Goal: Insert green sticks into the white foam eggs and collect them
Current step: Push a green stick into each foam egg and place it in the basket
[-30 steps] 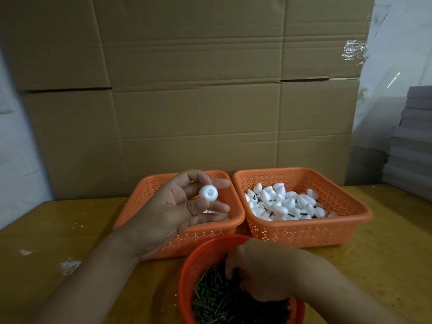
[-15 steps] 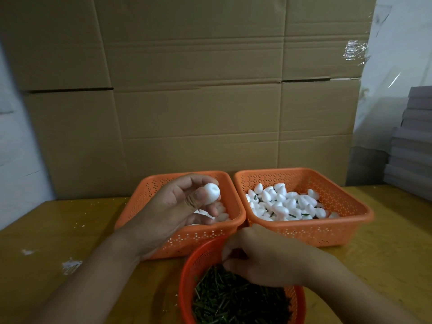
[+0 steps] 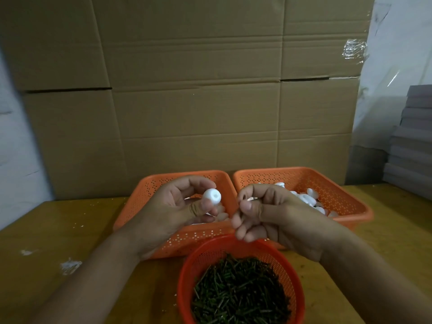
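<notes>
Pinching a white foam egg (image 3: 211,195) over the far-left basket (image 3: 149,192), the left hand (image 3: 173,211) turns its dimpled end toward the right hand (image 3: 261,213), just beside it, fingers curled together, any stick hidden.

Left hand (image 3: 180,206) raised, fingers curled; right hand (image 3: 264,216) pinching.

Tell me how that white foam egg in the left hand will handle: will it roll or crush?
The foam egg is probably very light: the left hand holds it by thumb and fingertips alone. Its rounded shape would likely roll if set on the table. Being foam, it may dent under a hard pinch.
</notes>
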`<state>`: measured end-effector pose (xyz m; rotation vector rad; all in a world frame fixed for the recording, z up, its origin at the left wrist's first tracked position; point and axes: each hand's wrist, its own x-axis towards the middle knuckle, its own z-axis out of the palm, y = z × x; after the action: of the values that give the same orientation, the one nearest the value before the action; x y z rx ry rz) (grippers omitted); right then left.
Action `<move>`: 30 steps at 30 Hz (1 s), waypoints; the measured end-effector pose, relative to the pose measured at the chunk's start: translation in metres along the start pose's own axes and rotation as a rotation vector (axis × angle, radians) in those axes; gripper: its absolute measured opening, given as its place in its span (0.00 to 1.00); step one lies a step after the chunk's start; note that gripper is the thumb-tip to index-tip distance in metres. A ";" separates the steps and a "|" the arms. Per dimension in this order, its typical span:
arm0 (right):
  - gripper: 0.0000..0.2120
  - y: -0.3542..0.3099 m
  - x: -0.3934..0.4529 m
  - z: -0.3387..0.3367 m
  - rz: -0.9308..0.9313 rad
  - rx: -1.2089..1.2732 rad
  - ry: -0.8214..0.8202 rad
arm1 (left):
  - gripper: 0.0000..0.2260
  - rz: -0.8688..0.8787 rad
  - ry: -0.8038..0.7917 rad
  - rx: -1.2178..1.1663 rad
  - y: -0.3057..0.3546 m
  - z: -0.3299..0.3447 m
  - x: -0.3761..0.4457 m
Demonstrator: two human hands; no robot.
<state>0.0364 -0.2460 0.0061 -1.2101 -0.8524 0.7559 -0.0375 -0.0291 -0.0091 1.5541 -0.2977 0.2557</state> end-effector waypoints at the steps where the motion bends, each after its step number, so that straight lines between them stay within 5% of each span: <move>1: 0.03 -0.001 0.001 0.000 -0.022 0.029 0.021 | 0.20 -0.001 0.004 0.004 0.000 0.000 0.000; 13: 0.07 0.002 0.007 0.007 -0.062 0.232 0.171 | 0.13 -0.006 0.016 0.043 0.000 -0.001 0.001; 30: 0.07 0.008 0.010 0.014 -0.064 0.346 0.224 | 0.19 0.004 0.009 0.030 0.004 0.001 0.000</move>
<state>0.0291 -0.2293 0.0020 -0.9327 -0.5465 0.6694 -0.0392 -0.0303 -0.0059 1.5814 -0.2914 0.2709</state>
